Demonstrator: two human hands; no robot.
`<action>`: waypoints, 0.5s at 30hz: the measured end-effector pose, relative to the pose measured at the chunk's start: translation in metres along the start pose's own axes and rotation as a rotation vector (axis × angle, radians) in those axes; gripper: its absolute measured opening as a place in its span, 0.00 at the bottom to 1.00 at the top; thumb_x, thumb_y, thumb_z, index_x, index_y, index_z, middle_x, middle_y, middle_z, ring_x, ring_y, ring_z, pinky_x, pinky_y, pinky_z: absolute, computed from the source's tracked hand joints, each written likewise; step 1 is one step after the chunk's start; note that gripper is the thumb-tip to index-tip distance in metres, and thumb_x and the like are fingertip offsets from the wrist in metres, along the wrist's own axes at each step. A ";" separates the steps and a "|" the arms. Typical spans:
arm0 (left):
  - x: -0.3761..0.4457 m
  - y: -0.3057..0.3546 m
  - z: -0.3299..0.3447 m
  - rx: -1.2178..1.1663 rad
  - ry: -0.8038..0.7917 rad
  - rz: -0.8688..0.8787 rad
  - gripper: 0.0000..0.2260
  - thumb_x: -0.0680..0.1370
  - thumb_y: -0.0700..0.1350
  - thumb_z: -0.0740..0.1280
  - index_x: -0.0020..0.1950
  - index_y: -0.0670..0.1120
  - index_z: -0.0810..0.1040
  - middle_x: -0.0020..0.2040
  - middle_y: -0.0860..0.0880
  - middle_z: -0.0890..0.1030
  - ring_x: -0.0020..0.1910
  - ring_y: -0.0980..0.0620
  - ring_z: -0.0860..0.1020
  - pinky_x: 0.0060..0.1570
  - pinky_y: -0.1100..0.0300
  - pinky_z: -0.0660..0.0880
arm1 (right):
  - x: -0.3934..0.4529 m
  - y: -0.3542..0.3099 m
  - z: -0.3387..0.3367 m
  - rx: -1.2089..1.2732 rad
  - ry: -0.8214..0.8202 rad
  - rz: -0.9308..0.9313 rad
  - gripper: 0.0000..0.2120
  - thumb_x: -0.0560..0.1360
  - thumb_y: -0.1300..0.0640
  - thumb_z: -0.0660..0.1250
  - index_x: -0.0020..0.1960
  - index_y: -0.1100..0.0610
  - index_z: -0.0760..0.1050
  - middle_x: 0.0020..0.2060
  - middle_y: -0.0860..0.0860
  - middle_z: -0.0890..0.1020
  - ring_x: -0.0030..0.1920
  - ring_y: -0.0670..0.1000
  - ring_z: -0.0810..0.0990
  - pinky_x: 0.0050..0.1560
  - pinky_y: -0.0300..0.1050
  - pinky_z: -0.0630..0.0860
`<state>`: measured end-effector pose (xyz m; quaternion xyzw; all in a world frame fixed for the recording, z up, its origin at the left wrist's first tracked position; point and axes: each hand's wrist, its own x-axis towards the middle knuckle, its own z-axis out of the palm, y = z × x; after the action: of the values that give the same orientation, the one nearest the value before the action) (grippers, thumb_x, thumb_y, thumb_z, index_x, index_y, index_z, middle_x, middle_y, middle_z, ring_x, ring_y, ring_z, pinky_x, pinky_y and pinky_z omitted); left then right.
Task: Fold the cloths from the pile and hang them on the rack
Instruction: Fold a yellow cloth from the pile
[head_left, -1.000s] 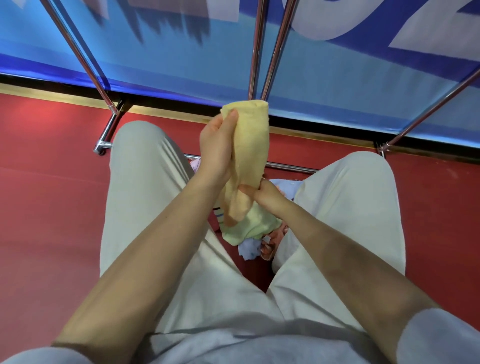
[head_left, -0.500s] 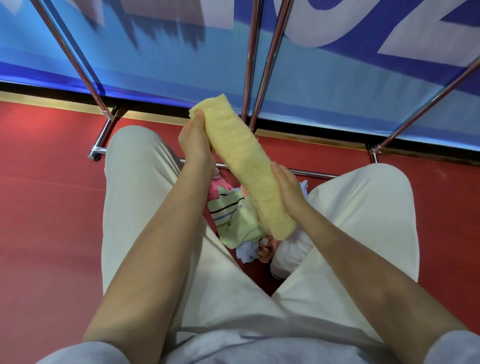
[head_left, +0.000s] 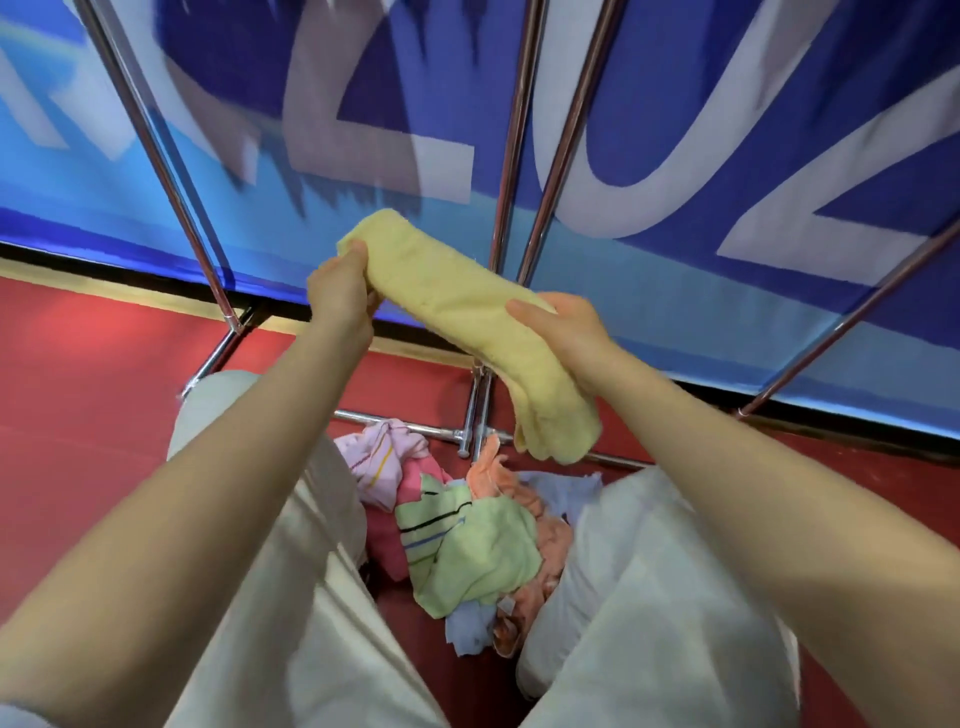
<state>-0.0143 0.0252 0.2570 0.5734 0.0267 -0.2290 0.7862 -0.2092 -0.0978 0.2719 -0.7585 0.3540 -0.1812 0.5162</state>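
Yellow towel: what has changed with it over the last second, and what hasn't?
The folded yellow towel went from hanging upright to lying slantwise and has been lifted toward the rack. The left hand kept hold of its upper end; the right hand moved from pinching the lower part to supporting it from beneath. The pile on the floor stayed put.

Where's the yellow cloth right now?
Head view, centre: the folded yellow cloth is held up between the left hand and right hand, before the rack, above the pile.
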 end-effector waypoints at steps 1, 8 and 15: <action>0.007 0.010 0.006 -0.005 0.024 -0.005 0.08 0.80 0.42 0.63 0.56 0.40 0.75 0.45 0.44 0.75 0.37 0.52 0.76 0.26 0.64 0.74 | 0.011 -0.017 -0.003 -0.005 0.010 -0.027 0.09 0.76 0.51 0.69 0.50 0.58 0.80 0.40 0.48 0.80 0.40 0.45 0.78 0.34 0.30 0.72; 0.021 0.115 0.073 0.089 -0.021 0.254 0.13 0.76 0.36 0.60 0.59 0.39 0.75 0.50 0.42 0.79 0.43 0.48 0.78 0.40 0.57 0.79 | 0.080 -0.159 -0.042 -0.188 0.130 -0.264 0.15 0.78 0.50 0.63 0.59 0.58 0.78 0.51 0.51 0.80 0.53 0.51 0.78 0.56 0.44 0.73; 0.039 0.200 0.121 0.217 -0.133 0.149 0.15 0.77 0.32 0.57 0.61 0.38 0.75 0.47 0.39 0.77 0.33 0.49 0.75 0.23 0.65 0.76 | 0.110 -0.285 -0.089 -0.170 0.112 -0.287 0.11 0.74 0.51 0.68 0.50 0.57 0.80 0.46 0.52 0.83 0.48 0.51 0.81 0.46 0.44 0.76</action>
<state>0.0720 -0.0506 0.4643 0.6390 -0.0930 -0.2093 0.7343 -0.0915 -0.1742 0.5571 -0.8310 0.2844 -0.2643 0.3984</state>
